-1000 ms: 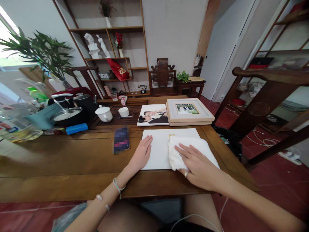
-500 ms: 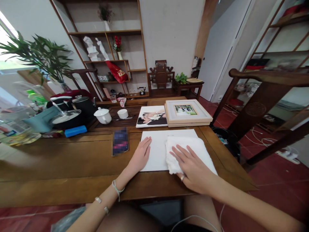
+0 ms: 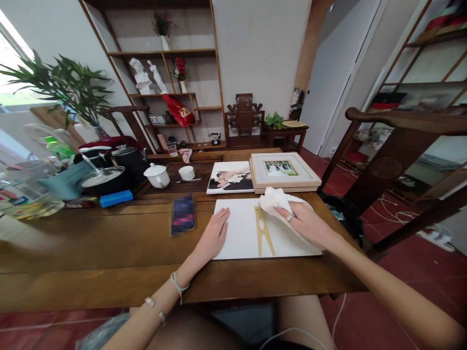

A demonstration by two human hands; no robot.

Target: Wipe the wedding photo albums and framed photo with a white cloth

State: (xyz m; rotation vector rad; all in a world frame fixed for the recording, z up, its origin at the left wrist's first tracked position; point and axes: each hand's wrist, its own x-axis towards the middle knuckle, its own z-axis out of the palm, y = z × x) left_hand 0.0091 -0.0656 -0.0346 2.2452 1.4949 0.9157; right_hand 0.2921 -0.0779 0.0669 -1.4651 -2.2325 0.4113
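A flat white panel (image 3: 239,238) lies on the wooden table in front of me, with a gold A-shaped piece (image 3: 261,236) on its upper face. My left hand (image 3: 216,231) rests flat on the panel's left edge, fingers stretched out. Bunched in my right hand (image 3: 304,221) is a white cloth (image 3: 276,200), its top part lifted off the panel near the far edge. A ring shows on one finger of that hand. The cloth's lower part trails behind the hand, partly hidden by it.
Beyond the panel lie a photo panel (image 3: 230,177) and a light wooden picture frame (image 3: 251,182). A phone (image 3: 183,215) is to the left. Further left are a white lidded cup (image 3: 156,176), a dark kettle (image 3: 127,163) and a blue box (image 3: 116,198). A wooden chair (image 3: 386,165) stands at right.
My right hand has gone from lying flat on the spread cloth to gripping and raising it, moving right and away from me. The gold piece is now uncovered. My left hand stays put.
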